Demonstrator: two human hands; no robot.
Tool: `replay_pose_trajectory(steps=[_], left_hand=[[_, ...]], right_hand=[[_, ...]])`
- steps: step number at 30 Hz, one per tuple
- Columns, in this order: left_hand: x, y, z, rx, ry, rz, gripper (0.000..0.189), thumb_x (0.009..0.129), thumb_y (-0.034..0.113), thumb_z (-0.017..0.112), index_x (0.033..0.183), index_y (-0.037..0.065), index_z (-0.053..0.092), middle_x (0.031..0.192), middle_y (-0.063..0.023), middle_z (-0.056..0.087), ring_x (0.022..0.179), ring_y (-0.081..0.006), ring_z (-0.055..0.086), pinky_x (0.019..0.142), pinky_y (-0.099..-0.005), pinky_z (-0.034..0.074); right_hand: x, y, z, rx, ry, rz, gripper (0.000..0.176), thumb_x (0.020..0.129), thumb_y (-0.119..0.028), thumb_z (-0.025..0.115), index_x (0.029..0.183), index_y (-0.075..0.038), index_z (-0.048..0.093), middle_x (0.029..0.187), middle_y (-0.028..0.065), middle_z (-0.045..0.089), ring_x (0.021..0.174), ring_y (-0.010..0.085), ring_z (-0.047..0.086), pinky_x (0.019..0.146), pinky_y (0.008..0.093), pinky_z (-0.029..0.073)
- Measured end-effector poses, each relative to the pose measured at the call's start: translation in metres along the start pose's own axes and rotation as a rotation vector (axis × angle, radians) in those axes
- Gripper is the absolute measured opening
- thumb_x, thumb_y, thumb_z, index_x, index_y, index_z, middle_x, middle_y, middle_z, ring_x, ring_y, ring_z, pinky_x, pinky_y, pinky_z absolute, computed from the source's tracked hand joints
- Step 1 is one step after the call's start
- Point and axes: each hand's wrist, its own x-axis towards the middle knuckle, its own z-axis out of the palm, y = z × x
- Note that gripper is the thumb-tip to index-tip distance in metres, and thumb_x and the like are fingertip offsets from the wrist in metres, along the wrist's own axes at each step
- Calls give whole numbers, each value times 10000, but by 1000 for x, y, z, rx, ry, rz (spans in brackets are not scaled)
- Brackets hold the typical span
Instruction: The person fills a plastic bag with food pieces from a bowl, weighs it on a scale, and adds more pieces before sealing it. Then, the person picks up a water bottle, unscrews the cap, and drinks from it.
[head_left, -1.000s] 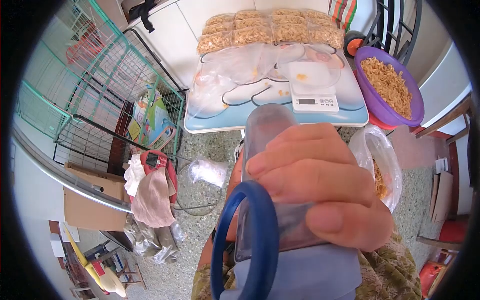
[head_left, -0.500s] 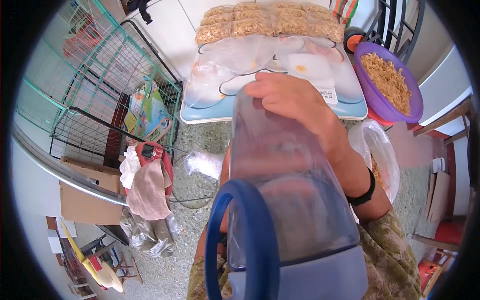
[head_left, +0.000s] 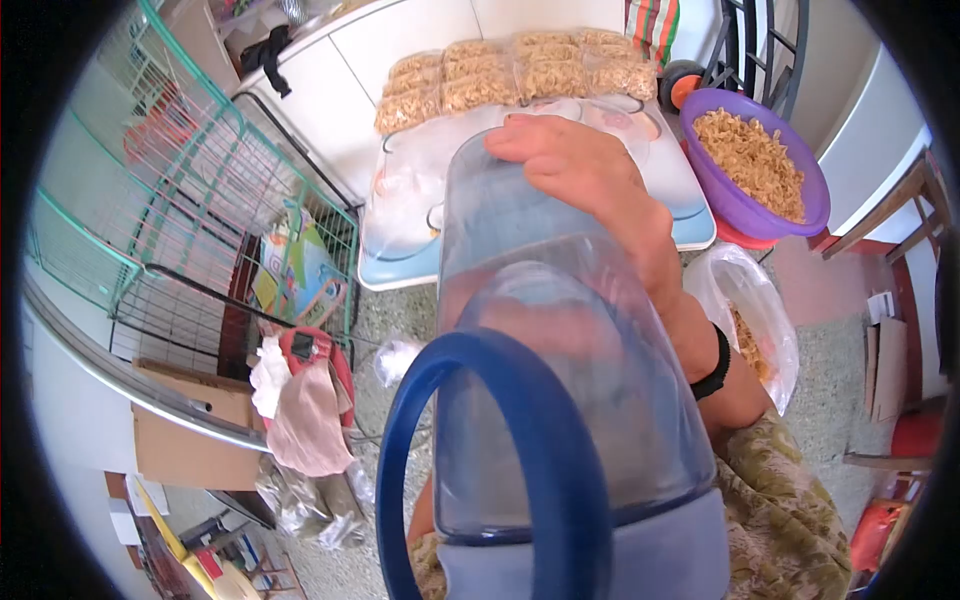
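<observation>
A large clear plastic water bottle (head_left: 560, 400) fills the middle of the view, close to the camera. Its pale lid (head_left: 590, 560) and blue loop handle (head_left: 480, 350) are at the near end, while its base points away. My right hand (head_left: 585, 170) is closed around the far end of the bottle, fingers over its upper side, with a black band on the wrist. The bottle looks empty or nearly so. My left hand cannot be seen; a strip of skin shows left of the bottle, too little to identify.
Behind the bottle, a low table (head_left: 385, 270) carries several bags of dry brown pieces (head_left: 520, 75). A purple basin (head_left: 815, 205) of the same pieces stands right, above an open plastic bag (head_left: 775, 310). Left are a wire cage (head_left: 190, 200) and a cloth-covered stool (head_left: 310, 420).
The bottle has come up and nearer to the camera, with my right hand still on its far end. The view has shifted and tilted slightly.
</observation>
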Motion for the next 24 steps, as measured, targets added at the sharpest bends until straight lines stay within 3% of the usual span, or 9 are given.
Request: replay_pose_trajectory(steps=[7, 10, 12, 13, 15, 16, 18, 21, 24], left_hand=[[-5, -13, -7, 58, -9, -28, 444, 997, 327, 580, 1361, 82, 514, 1246, -142, 595, 1025, -256, 604, 925, -424, 468], [-3, -25, -13, 22, -7, 156, 418, 986, 300, 594, 1304, 34, 538, 1163, -163, 605, 932, -254, 633, 841, -392, 501], [2, -50, -3, 408, 190, 268, 383, 981, 283, 591, 1262, 24, 563, 1149, -168, 601, 918, -266, 637, 826, -383, 503], [2, -28, -6, 412, 193, 276, 383, 981, 283, 591, 1262, 24, 563, 1149, -168, 601, 918, -266, 637, 826, -383, 503], [-5, 13, -14, 200, 57, -7, 367, 973, 280, 598, 1233, 21, 580, 1155, -178, 591, 945, -273, 631, 815, -391, 507], [-2, -1, -13, 201, 62, -1, 367, 973, 280, 598, 1233, 21, 580, 1155, -178, 591, 945, -273, 631, 815, -391, 507], [6, -31, -7, 169, 175, 289, 377, 964, 287, 612, 1227, 18, 579, 1162, -190, 580, 948, -282, 630, 798, -393, 513], [2, -36, -6, 322, 143, 211, 379, 959, 285, 620, 1223, 15, 579, 1158, -196, 569, 903, -282, 635, 783, -384, 523], [2, -38, -5, 235, 157, 221, 383, 975, 287, 604, 1237, 10, 571, 1168, -193, 565, 865, -272, 650, 759, -373, 541]], right_hand=[[22, 33, -4, -132, 102, -186, 616, 702, -96, 836, 1241, -36, 544, 1216, 157, 627, 1110, 358, 584, 942, 450, 474], [35, 36, -5, -152, 168, -215, 617, 700, -100, 838, 1240, -39, 546, 1209, 153, 630, 1107, 355, 586, 937, 445, 474], [40, 38, -6, -161, 201, -226, 617, 699, -102, 840, 1239, -40, 547, 1204, 150, 632, 1105, 353, 588, 934, 442, 475], [42, 38, -6, -160, 216, -231, 618, 698, -103, 840, 1238, -41, 547, 1202, 149, 633, 1103, 352, 589, 932, 440, 475], [46, 36, -3, -157, 237, -240, 618, 697, -106, 842, 1237, -43, 549, 1197, 147, 636, 1101, 350, 590, 929, 437, 475], [48, 38, -4, -159, 241, -245, 618, 696, -107, 843, 1237, -44, 549, 1194, 145, 637, 1100, 349, 591, 927, 436, 476], [49, 36, -4, -155, 243, -245, 619, 695, -110, 844, 1236, -46, 550, 1189, 143, 639, 1098, 347, 592, 924, 433, 476], [48, 33, -4, -146, 230, -241, 620, 693, -113, 846, 1234, -48, 552, 1182, 139, 642, 1094, 343, 595, 919, 428, 477], [44, 25, -3, -125, 197, -219, 620, 691, -117, 849, 1232, -51, 553, 1175, 135, 646, 1091, 340, 597, 914, 424, 477]])
